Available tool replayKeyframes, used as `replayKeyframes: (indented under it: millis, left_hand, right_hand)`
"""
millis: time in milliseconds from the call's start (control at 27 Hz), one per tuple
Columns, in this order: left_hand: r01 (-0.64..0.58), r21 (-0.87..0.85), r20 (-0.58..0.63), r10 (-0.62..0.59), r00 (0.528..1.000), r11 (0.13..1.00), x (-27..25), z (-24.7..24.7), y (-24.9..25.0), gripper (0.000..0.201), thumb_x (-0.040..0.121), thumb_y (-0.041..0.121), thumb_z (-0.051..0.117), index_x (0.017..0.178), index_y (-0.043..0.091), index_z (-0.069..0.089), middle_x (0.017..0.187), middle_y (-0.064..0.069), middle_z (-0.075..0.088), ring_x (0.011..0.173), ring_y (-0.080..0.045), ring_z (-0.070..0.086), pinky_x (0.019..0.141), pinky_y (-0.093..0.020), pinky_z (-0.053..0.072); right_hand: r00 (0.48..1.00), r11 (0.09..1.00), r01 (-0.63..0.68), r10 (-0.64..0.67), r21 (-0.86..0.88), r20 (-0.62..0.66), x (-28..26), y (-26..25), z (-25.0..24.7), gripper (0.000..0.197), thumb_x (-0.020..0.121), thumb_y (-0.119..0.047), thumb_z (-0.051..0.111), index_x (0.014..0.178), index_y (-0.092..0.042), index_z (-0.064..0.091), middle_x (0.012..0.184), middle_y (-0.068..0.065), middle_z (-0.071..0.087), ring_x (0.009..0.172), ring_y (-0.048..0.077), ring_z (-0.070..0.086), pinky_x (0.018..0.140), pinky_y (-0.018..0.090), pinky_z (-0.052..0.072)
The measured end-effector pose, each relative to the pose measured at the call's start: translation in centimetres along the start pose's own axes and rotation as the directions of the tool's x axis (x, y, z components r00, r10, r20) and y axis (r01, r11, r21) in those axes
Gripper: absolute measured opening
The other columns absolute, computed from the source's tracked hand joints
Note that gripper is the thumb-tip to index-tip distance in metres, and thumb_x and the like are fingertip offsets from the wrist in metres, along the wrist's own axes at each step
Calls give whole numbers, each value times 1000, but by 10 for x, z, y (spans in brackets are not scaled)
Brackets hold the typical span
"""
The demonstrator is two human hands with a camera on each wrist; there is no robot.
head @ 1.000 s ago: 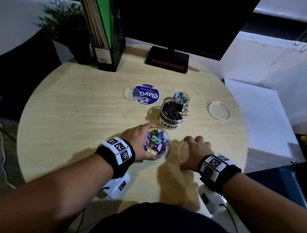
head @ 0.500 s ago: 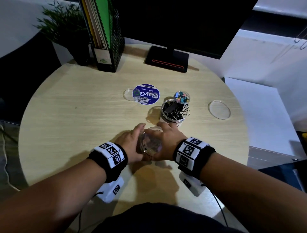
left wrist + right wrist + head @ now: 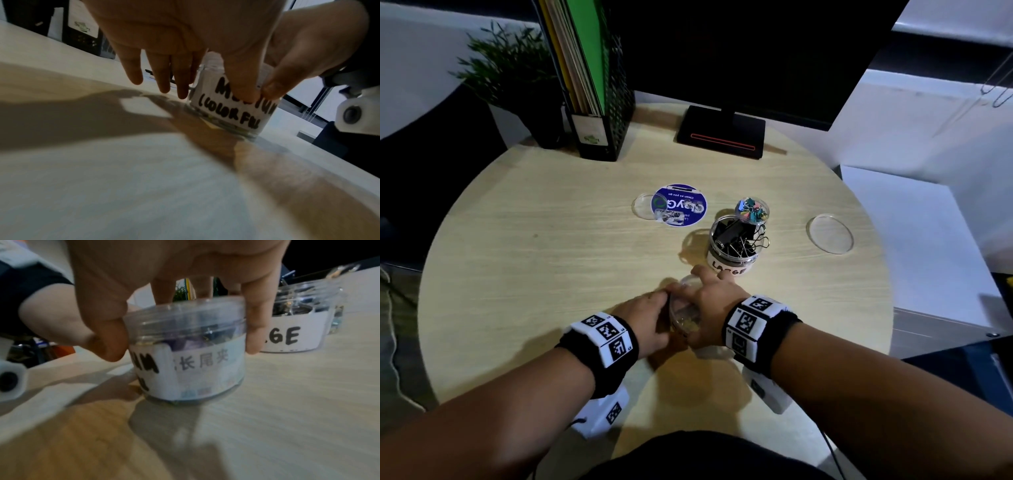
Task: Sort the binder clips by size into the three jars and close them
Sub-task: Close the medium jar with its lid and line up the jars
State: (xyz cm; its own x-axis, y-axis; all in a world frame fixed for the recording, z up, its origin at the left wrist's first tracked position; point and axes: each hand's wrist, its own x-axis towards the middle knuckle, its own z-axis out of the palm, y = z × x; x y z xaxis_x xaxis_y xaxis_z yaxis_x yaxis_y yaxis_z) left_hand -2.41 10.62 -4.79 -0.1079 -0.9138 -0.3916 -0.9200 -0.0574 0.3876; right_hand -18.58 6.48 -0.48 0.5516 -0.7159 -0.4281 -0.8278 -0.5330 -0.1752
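Observation:
The medium jar (image 3: 683, 317), labelled MEDIUM (COLORFUL) (image 3: 232, 112), stands on the near middle of the round table (image 3: 551, 274) with colourful clips inside. My left hand (image 3: 650, 320) holds its left side, thumb (image 3: 240, 78) on the label. My right hand (image 3: 717, 306) grips the clear lid (image 3: 185, 316) sitting on top, fingers (image 3: 257, 324) curled round the rim. Behind stands the open LARGE jar (image 3: 734, 246) of black clips, and behind that the small open jar (image 3: 752, 209) of colourful clips.
A clear lid (image 3: 830, 233) lies to the right. A small clear lid (image 3: 643, 205) and a blue printed lid (image 3: 679, 205) lie to the left of the jars. A monitor base (image 3: 722, 137), file rack (image 3: 599, 113) and plant (image 3: 517, 78) stand at the back.
My right hand has come from the table at the right with the clear lid and set it on the medium jar. My left hand has stayed on the jar.

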Motion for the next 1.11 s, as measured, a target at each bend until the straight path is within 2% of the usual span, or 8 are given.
replayKeyframes:
  millis: [223, 371, 556, 668, 816, 927, 1038, 1113]
  left_hand:
    - [-207, -241, -78, 193, 978, 948, -5, -16, 15, 112, 50, 58, 82, 144, 28, 29, 139, 12, 43, 125, -7, 43, 102, -18, 32]
    - [-260, -412, -134, 225, 965, 873, -9, -34, 29, 138, 28, 72, 77, 145, 31, 17, 130, 15, 48, 116, -2, 47, 96, -11, 32]
    - [-319, -645, -221, 230, 948, 694, -5, -56, 40, 106, 23, 56, 83, 116, 48, 33, 114, 19, 56, 104, 6, 57, 92, -14, 43]
    - [-296, -797, -176, 267, 947, 527, -1, -66, 41, 110, 18, 59, 88, 115, 37, 42, 108, 13, 62, 99, 1, 61, 89, -21, 48]
    - [-180, -944, -42, 438, 898, 278, -3, -75, 45, 97, 36, 36, 94, 117, 7, 47, 97, -1, 69, 87, -15, 66, 70, -30, 51]
    - [-179, -922, -48, 357, 933, 343, -7, -73, 46, 96, 28, 43, 94, 109, 18, 48, 89, 4, 70, 84, -11, 66, 69, -28, 53]
    - [-250, -730, -125, 236, 964, 636, -10, -69, 45, 98, 22, 50, 89, 108, 29, 45, 94, 10, 65, 91, -11, 63, 83, -32, 51]
    - [-280, -521, -171, 223, 960, 806, -14, -71, 49, 101, 30, 48, 88, 117, 33, 39, 98, 16, 60, 94, -8, 61, 85, -22, 46]
  right_hand:
    - [987, 901, -22, 90, 434, -136, -20, 23, -12, 93, 58, -40, 78, 138, -45, 31, 142, 5, 30, 123, 28, 43, 99, 34, 44]
    - [957, 593, 145, 119, 792, -265, -41, 28, -31, 83, 53, -27, 82, 124, -48, 44, 128, -1, 46, 104, 13, 57, 87, 29, 52]
    - [954, 132, 269, 97, 954, -283, -48, 28, -44, 79, 57, 9, 75, 124, -26, 51, 90, -5, 69, 69, 3, 66, 59, 21, 54]
    - [935, 165, 330, 77, 930, -345, -48, 31, -47, 81, 49, -9, 79, 121, -34, 51, 101, -8, 67, 85, 5, 65, 75, 26, 55]
    - [907, 264, 403, 10, 876, -420, -51, 30, -42, 83, 50, -32, 80, 126, -40, 47, 128, 4, 52, 117, 20, 55, 99, 48, 45]
    - [906, 284, 405, 3, 869, -424, -49, 32, -37, 82, 51, -34, 79, 126, -37, 47, 123, 4, 55, 112, 19, 58, 94, 42, 49]
    - [937, 172, 341, 22, 924, -350, -44, 33, -34, 78, 50, -30, 77, 124, -31, 49, 108, -3, 64, 94, 10, 64, 79, 27, 53]
    - [960, 90, 267, 63, 960, -273, -39, 33, -28, 72, 52, -31, 76, 120, -29, 53, 110, 6, 64, 90, 15, 65, 74, 30, 54]
